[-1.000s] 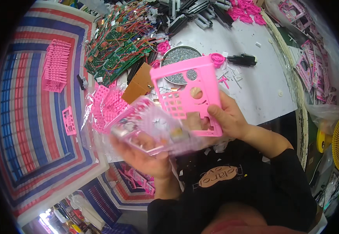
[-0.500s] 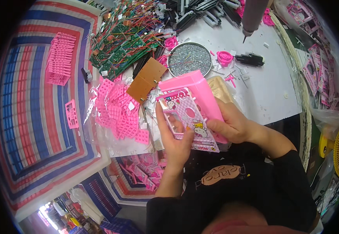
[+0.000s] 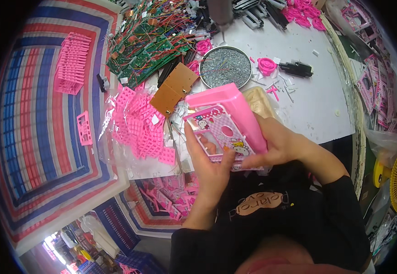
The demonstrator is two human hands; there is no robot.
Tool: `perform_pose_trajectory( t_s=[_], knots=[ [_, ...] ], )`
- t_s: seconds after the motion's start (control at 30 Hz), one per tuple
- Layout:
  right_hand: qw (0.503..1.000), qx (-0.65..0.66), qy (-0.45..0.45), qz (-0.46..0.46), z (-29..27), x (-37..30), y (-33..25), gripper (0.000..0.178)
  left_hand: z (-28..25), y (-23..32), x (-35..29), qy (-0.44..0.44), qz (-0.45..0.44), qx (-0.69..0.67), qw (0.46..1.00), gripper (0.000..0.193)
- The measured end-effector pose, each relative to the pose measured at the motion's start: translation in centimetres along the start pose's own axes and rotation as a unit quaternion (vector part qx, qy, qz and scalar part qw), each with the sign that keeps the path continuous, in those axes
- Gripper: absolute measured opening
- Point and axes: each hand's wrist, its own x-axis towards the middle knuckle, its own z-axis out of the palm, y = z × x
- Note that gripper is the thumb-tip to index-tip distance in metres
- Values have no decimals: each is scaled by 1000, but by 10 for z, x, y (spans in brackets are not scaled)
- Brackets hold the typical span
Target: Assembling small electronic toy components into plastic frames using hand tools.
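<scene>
Since the last frame, the grey tool [image 3: 220, 13] has swung left, tip now by the far rim of the round dish [image 3: 252, 69], and the R thumb has slid down to the panel's lower edge. On my feed, L hand [image 3: 211, 171] grips the printed panel [image 3: 217, 127], thumb in front, fingers showing thru its window. R hand [image 3: 278, 141] grasps the pink case [image 3: 241, 109] from its R side. Panel's against the case front, both tilted, held up nr the table's near edge; can't tell if it's seated. Brown board [image 3: 174, 89] lies just beyond, approx. upper L, w/ pink grilles [image 3: 139, 123] beside it.
</scene>
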Motion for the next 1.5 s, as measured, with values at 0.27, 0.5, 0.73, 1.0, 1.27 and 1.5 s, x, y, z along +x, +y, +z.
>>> perform_pose_trajectory(
  t_s=[0.27, 0.5, 0.73, 1.0, 1.27, 1.5],
  knots=[
    [967, 244, 41, 67, 10, -1, 16, 85, -2, 42, 9, -20, -52, 41, 998, 108],
    [986, 157, 30, 45, 7, 1, 11, 83, -13, 29, 3, -40, -56, 66, 995, 105],
    [999, 34, 2, 12, 1, 1, 7, 88, -14, 24, -4, -22, -48, -3, 999, 103],
    [994, 83, -59, 50, -11, 7, -2, 83, -13, 27, -4, -59, -78, -1, 995, 105],
    [966, 209, -40, 147, -7, 3, -5, 74, -3, 21, -12, -48, -88, -10, 995, 109],
    [993, 117, -9, 15, 3, 2, 13, 72, -15, 30, -8, -33, -91, 74, 993, 105]
  ],
)
